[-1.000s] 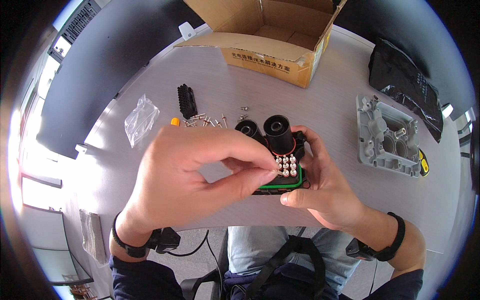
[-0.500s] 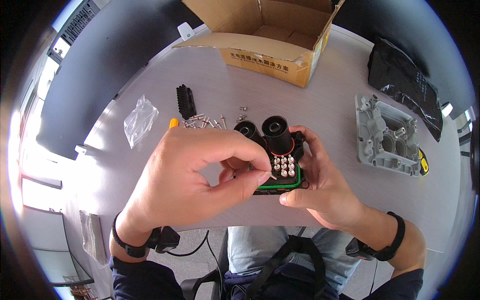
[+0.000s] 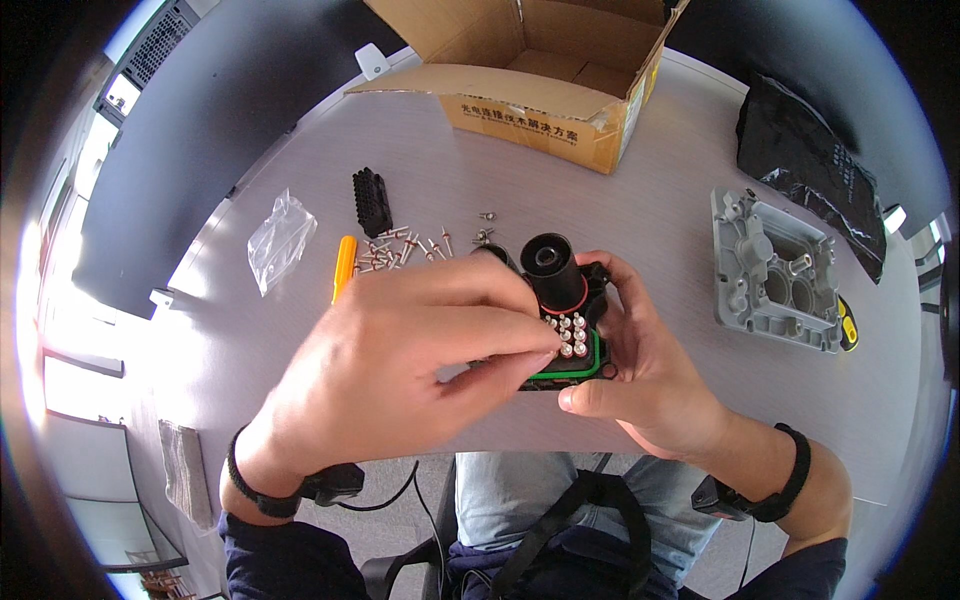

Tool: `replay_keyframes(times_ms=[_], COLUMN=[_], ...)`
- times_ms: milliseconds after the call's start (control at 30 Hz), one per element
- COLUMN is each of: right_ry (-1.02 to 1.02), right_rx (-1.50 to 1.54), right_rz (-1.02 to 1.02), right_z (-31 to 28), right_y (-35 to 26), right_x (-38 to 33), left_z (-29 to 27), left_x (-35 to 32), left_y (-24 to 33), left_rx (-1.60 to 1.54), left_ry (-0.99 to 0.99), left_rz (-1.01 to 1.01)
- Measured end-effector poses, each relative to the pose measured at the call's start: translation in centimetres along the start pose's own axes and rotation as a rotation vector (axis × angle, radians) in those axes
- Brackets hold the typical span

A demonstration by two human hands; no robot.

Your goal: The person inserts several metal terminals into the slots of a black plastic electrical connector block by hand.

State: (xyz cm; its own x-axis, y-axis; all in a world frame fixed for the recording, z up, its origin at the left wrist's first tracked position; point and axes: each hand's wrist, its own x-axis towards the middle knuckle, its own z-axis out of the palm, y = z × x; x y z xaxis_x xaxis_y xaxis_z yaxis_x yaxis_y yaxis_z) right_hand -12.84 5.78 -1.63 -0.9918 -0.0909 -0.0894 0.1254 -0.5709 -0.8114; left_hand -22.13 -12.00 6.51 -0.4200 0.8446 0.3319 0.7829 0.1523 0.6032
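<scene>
My right hand [image 3: 650, 385] holds a black connector housing [image 3: 560, 310] above the table's near edge. It has a round black tube on top, a green seal around its base and several small silver pins in a block. My left hand [image 3: 400, 370] covers the housing's left side, with thumb and forefinger pinched at the pins. Whether a pin is between those fingertips is hidden. Loose silver pins [image 3: 405, 248] lie scattered on the grey table [image 3: 640, 210] just beyond my hands.
An orange-handled tool [image 3: 343, 266], a small black connector block [image 3: 372, 201] and a clear plastic bag [image 3: 279, 240] lie at the left. An open cardboard box [image 3: 540, 70] stands at the back. A grey cast metal part [image 3: 775, 270] and a black bag [image 3: 810, 165] are at the right.
My left fingertips shifted slightly across the pin block. The housing and my right hand stayed almost still.
</scene>
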Motion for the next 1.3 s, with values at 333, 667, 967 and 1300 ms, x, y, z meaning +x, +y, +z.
replay_keyframes(times_ms=[333,667,967,1300], right_ry=[-0.005,-0.007,-0.031,-0.076], right_rx=[0.049,0.034,0.045,-0.169], right_rz=[0.010,0.015,-0.004,-0.057], right_z=[-0.1,-0.2,-0.1,0.2], right_y=[0.2,0.0,0.2,-0.2], right_x=[-0.1,0.0,0.0,-0.1], left_z=[-3.6,-3.1,-3.0,-2.3], left_x=[-1.4,-0.8,-0.9,-0.7], left_y=[-4.6,-5.5,-5.1,1.0], left_rx=[0.850,0.829,0.771,0.413], left_ry=[-0.382,-0.380,-0.410,0.017], left_rz=[-0.504,-0.509,-0.524,0.069])
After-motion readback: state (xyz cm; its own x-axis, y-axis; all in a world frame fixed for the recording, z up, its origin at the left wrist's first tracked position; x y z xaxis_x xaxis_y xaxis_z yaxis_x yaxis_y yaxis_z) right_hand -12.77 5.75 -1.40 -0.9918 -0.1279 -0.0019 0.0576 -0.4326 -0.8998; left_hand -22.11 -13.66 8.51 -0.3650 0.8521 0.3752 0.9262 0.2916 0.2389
